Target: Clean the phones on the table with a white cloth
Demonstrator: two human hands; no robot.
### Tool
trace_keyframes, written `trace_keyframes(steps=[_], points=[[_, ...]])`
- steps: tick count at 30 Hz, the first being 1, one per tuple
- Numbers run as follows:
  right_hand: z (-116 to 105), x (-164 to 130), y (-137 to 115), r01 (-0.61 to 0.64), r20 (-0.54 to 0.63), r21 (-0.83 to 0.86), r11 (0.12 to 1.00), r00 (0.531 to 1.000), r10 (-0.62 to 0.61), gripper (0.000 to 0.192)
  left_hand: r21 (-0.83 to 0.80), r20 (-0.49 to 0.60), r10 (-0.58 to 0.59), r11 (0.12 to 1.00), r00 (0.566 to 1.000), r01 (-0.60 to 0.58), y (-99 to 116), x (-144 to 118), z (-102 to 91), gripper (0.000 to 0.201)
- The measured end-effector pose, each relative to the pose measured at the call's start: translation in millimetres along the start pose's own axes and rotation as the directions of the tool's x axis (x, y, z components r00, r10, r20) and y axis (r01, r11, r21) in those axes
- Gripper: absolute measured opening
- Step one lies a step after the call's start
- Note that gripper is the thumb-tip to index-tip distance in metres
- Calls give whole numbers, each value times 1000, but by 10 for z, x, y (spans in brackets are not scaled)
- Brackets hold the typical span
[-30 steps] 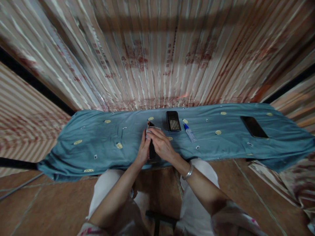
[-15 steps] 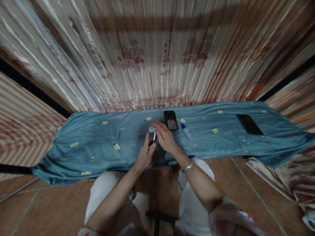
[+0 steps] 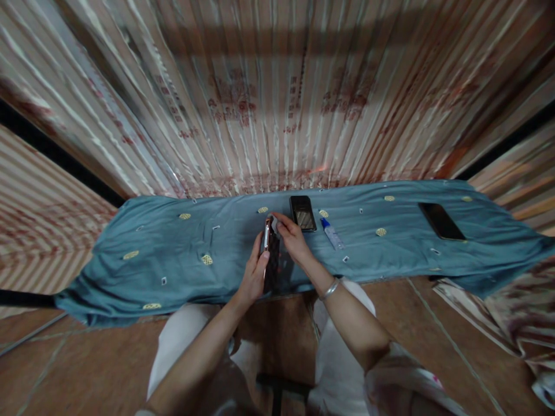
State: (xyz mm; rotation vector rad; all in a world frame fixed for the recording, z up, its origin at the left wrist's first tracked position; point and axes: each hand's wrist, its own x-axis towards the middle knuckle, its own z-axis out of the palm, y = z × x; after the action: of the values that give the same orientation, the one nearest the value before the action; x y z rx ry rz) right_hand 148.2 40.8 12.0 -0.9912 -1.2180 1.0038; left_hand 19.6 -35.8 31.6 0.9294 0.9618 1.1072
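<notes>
My left hand [image 3: 254,273] is closed around a phone [image 3: 266,238], thumb on one side and fingers on the other. The phone stands nearly edge-on to me, with its bright metallic rim showing and a dark face turned to the right. At its top corner, the fingers of my right hand [image 3: 291,236] are pinched together. Whatever lies between those fingertips is too small to name. Just beyond my right hand, a second phone [image 3: 302,212] lies on the cloth. Beside it is a small clear spray bottle [image 3: 332,236] with a blue cap.
A teal patterned cloth [image 3: 173,248] covers the long narrow surface before me. Another dark phone [image 3: 441,221] lies toward its right end. Striped curtains [image 3: 260,115] hang behind and at both sides, with black poles [image 3: 60,153] at the corners.
The phone in my left hand has turned so its rim faces me. My right hand's fingers have drawn into a pinch at its top; the whitish thing there earlier no longer shows.
</notes>
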Motion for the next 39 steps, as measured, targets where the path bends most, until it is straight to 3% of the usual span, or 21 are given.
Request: trace_keyframes(steps=[6,14,22,29,39], points=[[77,55,-1,-218,-6,386,896,971,239,28,8,-2,28,1000,1000,-28,21,17,-7,80],[122,104,-60,-302,4,551,778,933,359,16,-104,-77,-9,995,997,1,41,87,28,83],[218,8,-41,-332,30,405,852,936,351,25,-172,-96,43,983,994,-59,114,151,4,76],[295,-85,-41,-192,-22,250,949,979,204,25,-221,-156,25,973,987,-60,77,229,-22,75],[307,-105,-54,-243,31,229,943,970,242,34,-273,-189,40,957,981,-92,82,255,-12,63]])
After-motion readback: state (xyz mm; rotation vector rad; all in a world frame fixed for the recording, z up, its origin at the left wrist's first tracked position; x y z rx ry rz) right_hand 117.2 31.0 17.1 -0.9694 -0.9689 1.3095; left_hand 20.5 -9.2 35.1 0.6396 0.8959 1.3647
